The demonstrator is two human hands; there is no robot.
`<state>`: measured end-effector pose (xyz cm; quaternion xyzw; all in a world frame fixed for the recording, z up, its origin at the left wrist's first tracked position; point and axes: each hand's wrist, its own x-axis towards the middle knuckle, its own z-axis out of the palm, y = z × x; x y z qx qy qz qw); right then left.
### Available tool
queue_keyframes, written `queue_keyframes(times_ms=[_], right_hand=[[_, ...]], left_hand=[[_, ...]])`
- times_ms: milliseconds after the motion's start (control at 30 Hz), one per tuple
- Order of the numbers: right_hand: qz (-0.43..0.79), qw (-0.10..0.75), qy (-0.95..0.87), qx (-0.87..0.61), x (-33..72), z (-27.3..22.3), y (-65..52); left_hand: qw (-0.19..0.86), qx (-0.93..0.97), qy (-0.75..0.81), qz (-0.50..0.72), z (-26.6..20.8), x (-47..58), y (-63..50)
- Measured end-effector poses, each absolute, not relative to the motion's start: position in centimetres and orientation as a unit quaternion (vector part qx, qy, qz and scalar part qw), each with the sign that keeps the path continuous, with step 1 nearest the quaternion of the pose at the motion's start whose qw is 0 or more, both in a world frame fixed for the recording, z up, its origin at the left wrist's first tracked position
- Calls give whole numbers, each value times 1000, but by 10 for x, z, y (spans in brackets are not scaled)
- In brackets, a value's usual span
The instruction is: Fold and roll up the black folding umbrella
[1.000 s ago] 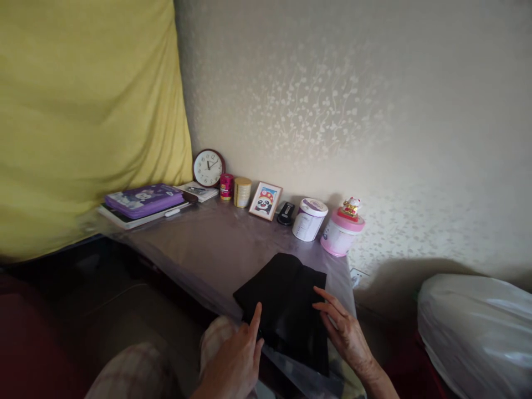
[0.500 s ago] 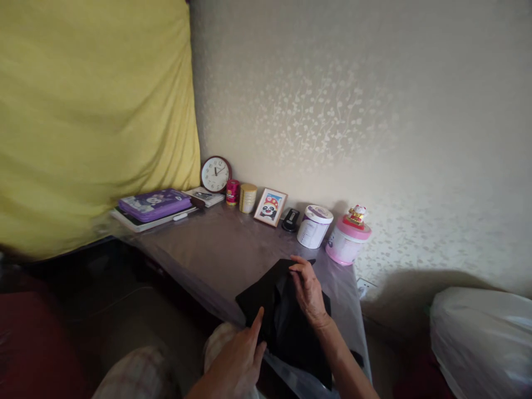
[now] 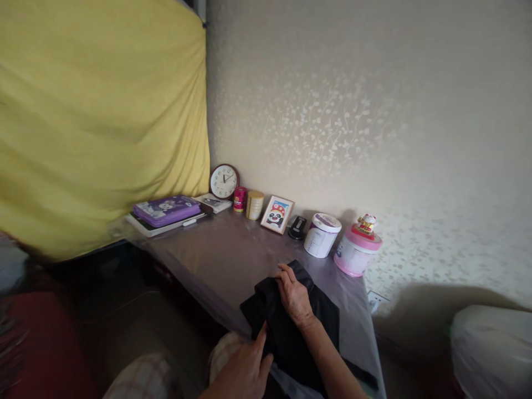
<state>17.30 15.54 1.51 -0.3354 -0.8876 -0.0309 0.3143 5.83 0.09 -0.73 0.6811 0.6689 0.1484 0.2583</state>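
Note:
A piece of black cloth (image 3: 286, 338), folded over on itself, lies at the near right part of the table. The fingers of my right hand (image 3: 295, 299) are closed on its upper fold, with the back of the hand facing up. At the cloth's near left edge, my left hand (image 3: 245, 368) touches it with the index finger stretched out and the thumb apart. A narrow black strip (image 3: 361, 374), perhaps a strap, reaches out to the right beyond my right forearm. Under the cloth's near side shows a bit of clear plastic.
A plastic-covered table (image 3: 216, 249) meets the wall. Along its back stand a clock (image 3: 224, 182), a picture frame (image 3: 277, 215), a white tub (image 3: 322, 235) and a pink-lidded tub (image 3: 357, 252). A purple case (image 3: 166, 210) lies far left. A white bag (image 3: 490, 349) is at right.
My right hand has drawn the cloth's upper part over to the left, making a rounded fold. My left hand stays at the near left edge. The whole view has shifted slightly.

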Motion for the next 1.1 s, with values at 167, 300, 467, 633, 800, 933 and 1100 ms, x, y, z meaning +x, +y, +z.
queue_keyframes(times_ms=[167, 300, 467, 633, 800, 933, 1100], right_hand=[[-39, 272, -899, -340, 170, 17, 155], [-48, 267, -899, -343, 170, 17, 155], [-62, 250, -901, -350, 168, 18, 155], [-62, 226, -907, -350, 167, 21, 154], [-62, 225, -908, -348, 165, 20, 156], [-36, 260, -904, -336, 167, 22, 152], [37, 287, -924, -252, 186, 32, 127]], left_hand=[[243, 683, 675, 140, -7, 63, -1], [227, 685, 675, 153, -5, 66, -5], [183, 703, 675, 129, 3, 70, -6], [133, 735, 662, 55, -1, 73, 1], [140, 728, 667, 79, -10, 73, 3], [161, 720, 667, 102, -7, 74, 1], [167, 714, 674, 87, 0, 74, -1]])
